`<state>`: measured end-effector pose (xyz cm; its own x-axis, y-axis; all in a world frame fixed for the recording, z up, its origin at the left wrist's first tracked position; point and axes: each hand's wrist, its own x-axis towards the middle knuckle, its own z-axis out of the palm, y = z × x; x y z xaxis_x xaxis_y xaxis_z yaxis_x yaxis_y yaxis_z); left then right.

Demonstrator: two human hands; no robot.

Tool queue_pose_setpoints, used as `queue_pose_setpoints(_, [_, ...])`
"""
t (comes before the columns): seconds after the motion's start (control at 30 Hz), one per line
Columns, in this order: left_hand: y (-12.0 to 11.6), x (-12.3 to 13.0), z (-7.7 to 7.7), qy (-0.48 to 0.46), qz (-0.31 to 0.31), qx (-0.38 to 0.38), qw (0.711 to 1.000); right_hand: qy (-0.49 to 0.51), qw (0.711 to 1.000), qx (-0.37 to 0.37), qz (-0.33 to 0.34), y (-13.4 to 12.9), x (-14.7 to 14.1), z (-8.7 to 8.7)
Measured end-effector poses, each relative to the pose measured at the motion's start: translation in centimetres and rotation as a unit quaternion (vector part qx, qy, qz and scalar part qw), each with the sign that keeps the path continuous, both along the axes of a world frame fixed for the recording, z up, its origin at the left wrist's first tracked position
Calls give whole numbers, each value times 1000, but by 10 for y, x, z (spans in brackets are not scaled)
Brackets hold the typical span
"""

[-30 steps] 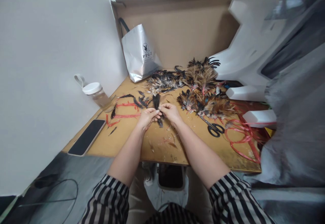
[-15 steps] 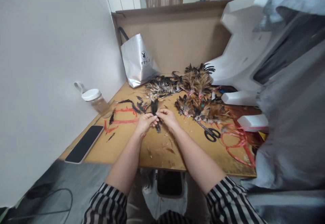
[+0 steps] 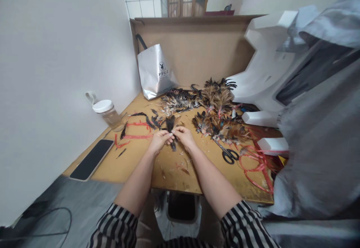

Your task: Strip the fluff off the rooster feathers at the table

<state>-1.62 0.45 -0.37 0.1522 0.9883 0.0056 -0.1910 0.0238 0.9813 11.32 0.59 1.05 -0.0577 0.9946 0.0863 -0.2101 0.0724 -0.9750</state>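
Note:
A small bunch of dark feathers [image 3: 170, 123] is held upright over the middle of the table. My left hand [image 3: 161, 140] pinches it from the left, and my right hand [image 3: 182, 135] pinches it from the right; the fingertips of both meet at its middle. Behind them lies a pile of loose dark and pale feathers [image 3: 180, 100]. Brown feather bundles [image 3: 218, 94] with red ties stand at the back right, and more bundles [image 3: 222, 126] lie in front of those. Black-handled scissors [image 3: 230, 156] rest beside the front bundles. Red strips [image 3: 137, 136] and loose feathers are left of my hands.
On the wooden table [image 3: 168, 180], a phone [image 3: 92, 160] lies at the left edge, with a lidded jar [image 3: 107, 113] behind. A silver bag [image 3: 154, 72] leans at the back. Red ribbon [image 3: 257, 171], white foam [image 3: 272, 145] and grey cloth [image 3: 320, 147] are at the right.
The camera view has shifted slightly, so the table's back part appears lower. Both hands keep their pinch on the dark feathers, with only slight finger movement.

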Motion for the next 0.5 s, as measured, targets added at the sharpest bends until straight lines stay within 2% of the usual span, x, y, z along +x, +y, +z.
queue_pose_setpoints(0.17, [3,-9,2,-104,57,-11,993,-46,997,17,-66,7,11,0])
queue_pose_setpoints(0.23, [6,-12,2,-140,71,-19,987,-99,991,39,-82,9,16,-1])
queue_pose_setpoints(0.3, [7,-15,0,-162,77,-26,983,-186,978,68,-69,9,21,-2])
queue_pose_setpoints(0.37, [7,-15,-3,-173,77,-30,981,-301,948,98,-36,5,24,-1])
queue_pose_setpoints(0.5, [3,-15,-6,-193,71,-29,978,-523,846,96,48,-12,17,5])
